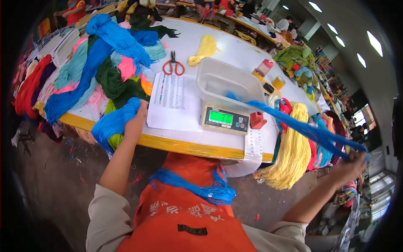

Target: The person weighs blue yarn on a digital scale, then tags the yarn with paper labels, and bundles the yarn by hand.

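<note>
My left hand [139,122] is closed on a bundle of blue yarn [114,122] at the table's left front edge. Out to the right, my right hand [351,167] grips one end of a long blue strand bundle [300,127], whose other end reaches into a clear plastic tub [228,77]. The tub stands on a digital scale [224,119] with a lit green display. More blue yarn [193,187] lies across the orange apron. Left of the scale is a printed sheet [174,103], with red-handled scissors [173,67] just behind it.
Colourful yarn piles [119,80] cover the table's left side. Yellow yarn [292,147] hangs over the right front edge, near a red block [257,120] and a paper label strip [253,147]. Tape rolls [278,82] and a pink-lidded jar [265,67] stand behind. People are in the background.
</note>
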Motion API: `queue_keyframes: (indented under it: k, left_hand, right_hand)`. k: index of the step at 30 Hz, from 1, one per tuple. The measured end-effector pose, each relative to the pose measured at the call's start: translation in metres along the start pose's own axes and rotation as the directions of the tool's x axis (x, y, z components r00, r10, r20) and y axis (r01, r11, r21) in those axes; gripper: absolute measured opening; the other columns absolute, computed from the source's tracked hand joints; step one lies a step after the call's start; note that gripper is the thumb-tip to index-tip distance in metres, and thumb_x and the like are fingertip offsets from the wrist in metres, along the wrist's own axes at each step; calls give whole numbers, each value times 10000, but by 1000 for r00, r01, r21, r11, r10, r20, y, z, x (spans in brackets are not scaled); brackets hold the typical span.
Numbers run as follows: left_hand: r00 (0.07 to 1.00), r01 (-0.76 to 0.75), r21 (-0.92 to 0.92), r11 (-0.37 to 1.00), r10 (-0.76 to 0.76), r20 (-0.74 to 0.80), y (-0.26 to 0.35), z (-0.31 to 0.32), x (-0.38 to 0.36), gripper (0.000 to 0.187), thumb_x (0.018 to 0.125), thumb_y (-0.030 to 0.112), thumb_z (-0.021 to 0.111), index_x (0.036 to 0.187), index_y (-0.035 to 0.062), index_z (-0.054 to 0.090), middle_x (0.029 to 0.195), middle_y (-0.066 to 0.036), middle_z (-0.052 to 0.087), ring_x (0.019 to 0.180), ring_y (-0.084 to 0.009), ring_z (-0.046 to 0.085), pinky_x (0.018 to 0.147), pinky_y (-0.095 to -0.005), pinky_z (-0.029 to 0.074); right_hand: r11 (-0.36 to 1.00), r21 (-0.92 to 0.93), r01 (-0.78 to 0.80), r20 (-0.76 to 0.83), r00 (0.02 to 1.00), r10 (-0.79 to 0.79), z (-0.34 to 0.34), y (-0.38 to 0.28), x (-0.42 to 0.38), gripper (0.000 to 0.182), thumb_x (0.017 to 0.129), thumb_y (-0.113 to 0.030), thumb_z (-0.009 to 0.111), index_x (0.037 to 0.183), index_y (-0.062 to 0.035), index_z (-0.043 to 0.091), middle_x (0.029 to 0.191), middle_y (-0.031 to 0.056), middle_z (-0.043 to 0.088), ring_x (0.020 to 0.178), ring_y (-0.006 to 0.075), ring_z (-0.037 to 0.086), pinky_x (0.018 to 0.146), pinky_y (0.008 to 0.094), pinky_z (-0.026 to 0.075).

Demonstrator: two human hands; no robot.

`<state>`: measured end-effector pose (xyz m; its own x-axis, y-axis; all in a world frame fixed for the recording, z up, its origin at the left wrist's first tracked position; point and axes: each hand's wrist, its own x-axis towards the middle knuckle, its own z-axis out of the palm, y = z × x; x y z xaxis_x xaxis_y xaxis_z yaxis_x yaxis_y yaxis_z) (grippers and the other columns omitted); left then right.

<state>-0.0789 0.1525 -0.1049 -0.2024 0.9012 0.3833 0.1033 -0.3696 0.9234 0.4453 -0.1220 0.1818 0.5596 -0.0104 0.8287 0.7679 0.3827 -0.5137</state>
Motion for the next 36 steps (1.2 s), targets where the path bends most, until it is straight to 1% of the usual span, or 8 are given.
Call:
queue_keyframes:
  k: [3, 6, 8, 10, 15, 19, 25, 36]
  left_hand:
    - [951, 272, -445, 853, -169, 257, 67, -4, -12, 440, 943, 164, 613, 1333, 22, 465, 906, -60, 625, 541, -37, 463, 465, -177, 324]
    - [838, 357, -674, 647, 98, 537, 154, 16, -44, 660, 914, 200, 645, 1468, 27, 331, 1181, -154, 606, 740, -123, 619, 521, -202, 405]
    - [665, 456, -623, 635, 223, 713, 174, 37, -71, 697, 909, 249, 655, 1486, 32, 327, 1316, -191, 558, 978, -208, 653, 707, -261, 488]
    - [426, 483, -435, 760, 230, 875, 183, 53, -98, 673, 916, 286, 648, 1472, 34, 363, 1365, -201, 534, 1133, -242, 618, 904, -319, 470]
    - [79, 489, 95, 867, -152, 985, 181, 48, -128, 501, 968, 244, 582, 1398, 22, 451, 950, -91, 662, 791, -100, 591, 712, -239, 456]
    - [359, 548, -80, 833, -148, 922, 171, 33, -132, 413, 1000, 193, 533, 1371, 22, 477, 769, -14, 556, 626, -59, 452, 569, -208, 368]
    - [439, 571, -97, 815, -204, 875, 161, 26, -133, 362, 1008, 207, 529, 1317, 20, 523, 757, -9, 547, 603, -40, 417, 547, -195, 341]
    - [403, 569, -34, 821, -243, 882, 148, 48, -140, 299, 1017, 200, 522, 1257, 29, 569, 776, -3, 564, 621, -34, 430, 548, -191, 351]
  right_hand:
    - [827, -427, 366, 107, 929, -355, -20, -67, -20, 252, 853, -15, 548, 1090, -15, 632, 903, 63, 620, 758, 107, 553, 665, 242, 457]
    - [965, -255, -62, 488, 853, 184, 13, -124, -100, 223, 810, 23, 575, 1014, -18, 657, 898, 54, 665, 719, 90, 563, 625, 214, 428]
    - [995, -39, -96, 995, 92, 48, 46, -137, -133, 287, 789, -61, 693, 1071, -46, 646, 864, 90, 668, 696, 182, 632, 603, 275, 473]
    - [996, 32, 81, 972, -235, -12, 73, -139, -181, 170, 812, -88, 670, 969, -43, 624, 841, 133, 666, 706, 332, 643, 609, 368, 500]
    - [979, -97, -179, 982, -177, 65, 77, -117, -226, 137, 805, -79, 686, 903, -40, 599, 834, 109, 663, 716, 330, 643, 616, 368, 495]
    - [616, -511, -599, 853, -442, 278, 69, -48, -235, 165, 922, -175, 681, 959, -22, 633, 774, -3, 594, 737, 93, 562, 659, 288, 472]
    - [888, -456, 65, 806, 454, 381, 36, 95, -239, 279, 784, -89, 746, 1040, -22, 656, 1002, 151, 663, 933, 308, 631, 829, 368, 502]
    - [916, -391, 92, 878, 337, 341, 66, 148, -238, 382, 758, -85, 760, 1126, -67, 659, 1214, 129, 635, 1153, 300, 571, 993, 379, 434]
